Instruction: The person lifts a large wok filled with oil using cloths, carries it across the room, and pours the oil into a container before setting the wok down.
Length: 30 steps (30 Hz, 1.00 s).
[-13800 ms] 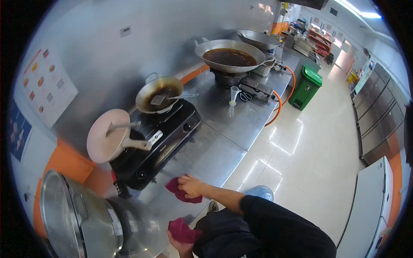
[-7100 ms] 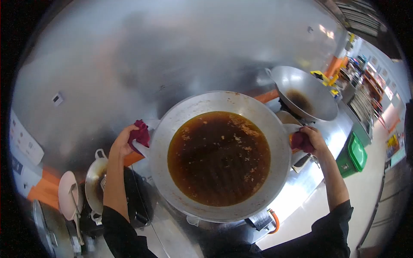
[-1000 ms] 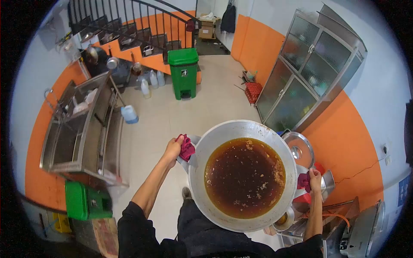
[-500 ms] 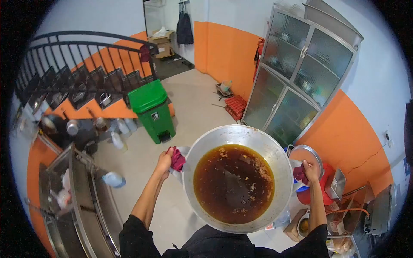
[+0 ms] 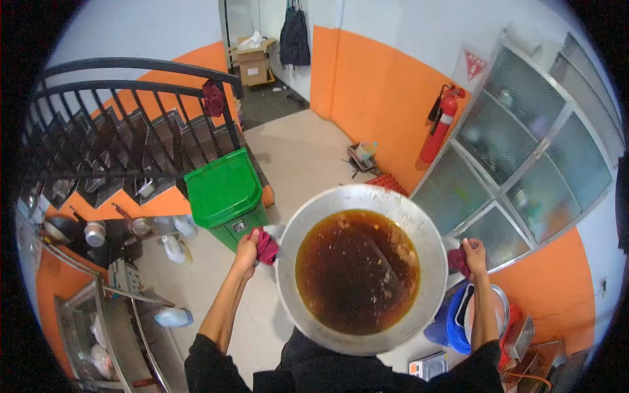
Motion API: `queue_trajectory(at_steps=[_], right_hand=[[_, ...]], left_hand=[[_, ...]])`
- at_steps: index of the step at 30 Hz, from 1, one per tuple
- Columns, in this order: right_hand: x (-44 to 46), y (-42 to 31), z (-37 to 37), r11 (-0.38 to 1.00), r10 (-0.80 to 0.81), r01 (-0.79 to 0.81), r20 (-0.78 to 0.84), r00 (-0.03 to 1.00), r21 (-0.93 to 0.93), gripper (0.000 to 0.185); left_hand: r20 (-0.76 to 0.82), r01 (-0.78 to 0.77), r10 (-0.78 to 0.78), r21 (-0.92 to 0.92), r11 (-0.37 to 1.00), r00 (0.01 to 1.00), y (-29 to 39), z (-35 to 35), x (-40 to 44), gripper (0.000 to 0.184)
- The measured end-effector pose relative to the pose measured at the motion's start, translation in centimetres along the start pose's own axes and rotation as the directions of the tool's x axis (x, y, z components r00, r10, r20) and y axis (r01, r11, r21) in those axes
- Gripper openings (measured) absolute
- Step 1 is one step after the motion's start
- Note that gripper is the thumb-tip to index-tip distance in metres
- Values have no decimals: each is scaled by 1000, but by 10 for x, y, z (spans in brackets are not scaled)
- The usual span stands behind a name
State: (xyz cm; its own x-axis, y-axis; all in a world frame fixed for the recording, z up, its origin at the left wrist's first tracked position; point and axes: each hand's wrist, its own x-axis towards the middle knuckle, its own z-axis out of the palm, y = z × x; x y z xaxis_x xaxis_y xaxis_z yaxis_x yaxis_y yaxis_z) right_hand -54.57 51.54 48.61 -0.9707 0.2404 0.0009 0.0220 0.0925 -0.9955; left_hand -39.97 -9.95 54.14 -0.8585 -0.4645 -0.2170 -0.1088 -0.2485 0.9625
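Both cloths [image 5: 267, 247] clenched, left hand [image 5: 246, 253] and right hand [image 5: 475, 254] hold the wok [image 5: 434, 268] mouth-up, handles [image 5: 452, 243] aligned crosswise.

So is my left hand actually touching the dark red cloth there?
Touching; the head view shows the left hand gripping the dark red cloth, fingers pressed onto it.

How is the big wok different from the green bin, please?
The wok is round, grey metal; the green bin is boxy. The wok is open, with dark liquid inside; the green bin has its lid down. The left hand and right hand hold the wok up; the green bin stands on the floor.
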Motion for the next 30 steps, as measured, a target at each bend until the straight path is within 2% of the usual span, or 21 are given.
queue_trajectory(at_steps=[1,2,5,7,10,12,13,14,17,18,22,25,26,29,30], right_hand=[[23,5,14,1000,17,-17,-6,1000,2,35],[55,4,34,1000,2,-2,-9,1000,19,36],[124,-12,68,997,71,-70,34,997,-22,38],[177,-33,114,990,141,-139,57,988,-34,38],[255,-66,196,993,121,-121,53,991,0,38],[311,-80,241,997,52,-50,16,999,-66,36],[350,-71,256,992,-44,48,33,998,-120,35],[387,-64,271,974,-140,147,51,989,-171,34],[484,-69,320,931,-243,258,90,966,-259,23],[471,-131,352,990,-51,62,91,995,-125,23],[576,-96,412,974,-203,217,173,964,-67,24],[693,-110,479,981,-190,189,296,936,34,25],[647,-200,522,998,57,-60,270,961,2,24],[767,-157,571,988,-71,41,201,977,147,24],[783,-178,578,997,-66,49,365,929,54,31]], left_hand=[[-31,-5,6,9,1000,999,11,8,30,32],[45,-43,45,-26,999,998,16,14,66,32],[-42,25,-25,13,1000,999,42,42,128,32],[-57,20,-17,48,999,998,61,47,193,31],[-63,30,-30,-2,1000,998,99,47,293,31],[-1,21,-21,-17,1000,1000,110,30,364,30],[14,33,-32,-24,999,999,111,33,384,30],[-70,21,-24,-46,999,997,114,40,405,29],[-85,14,-25,-136,991,996,129,52,477,30],[-95,35,-47,-124,992,994,134,60,496,31],[-181,36,-59,-126,991,982,159,65,564,34],[-302,32,-51,-68,997,952,190,90,669,37],[-282,-28,10,-61,998,959,181,82,712,38],[-287,-69,55,-38,997,956,211,111,788,39],[-218,-28,20,-33,999,976,218,113,808,39]])
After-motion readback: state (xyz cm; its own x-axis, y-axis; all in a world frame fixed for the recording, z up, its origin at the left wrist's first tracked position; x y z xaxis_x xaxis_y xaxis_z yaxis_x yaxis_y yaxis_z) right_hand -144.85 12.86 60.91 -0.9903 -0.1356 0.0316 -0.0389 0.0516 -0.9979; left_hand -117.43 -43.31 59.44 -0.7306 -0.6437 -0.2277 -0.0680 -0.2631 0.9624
